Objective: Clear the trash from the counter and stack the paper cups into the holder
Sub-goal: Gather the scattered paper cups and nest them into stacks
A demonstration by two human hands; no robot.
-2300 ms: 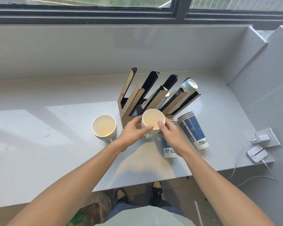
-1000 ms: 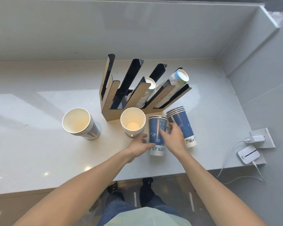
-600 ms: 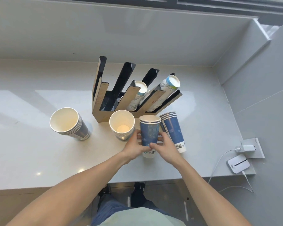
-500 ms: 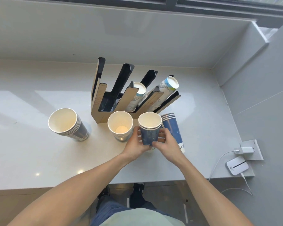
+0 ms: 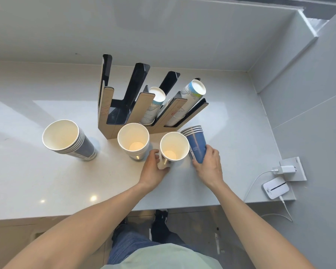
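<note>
A wooden and black cup holder (image 5: 113, 105) stands mid-counter, with stacks of white cups lying in its two right slots (image 5: 153, 105). In front of it stand three upright stacks: one at the left (image 5: 66, 140), one in the middle (image 5: 133, 140), and a third (image 5: 174, 146) whose base my left hand (image 5: 153, 167) grips. My right hand (image 5: 209, 164) is wrapped around the lower end of a tilted blue cup stack (image 5: 197, 144) just to the right.
The grey counter (image 5: 47, 181) meets a wall behind and a corner at the right. At the right front edge lie a white wall socket with charger (image 5: 287, 168) and a small white device (image 5: 275, 188) with a cable. My feet show below the counter edge.
Both hands held one blue cup stack upright; now it stands on the counter under my left hand, and my right hand has moved right onto the tilted blue stack.
</note>
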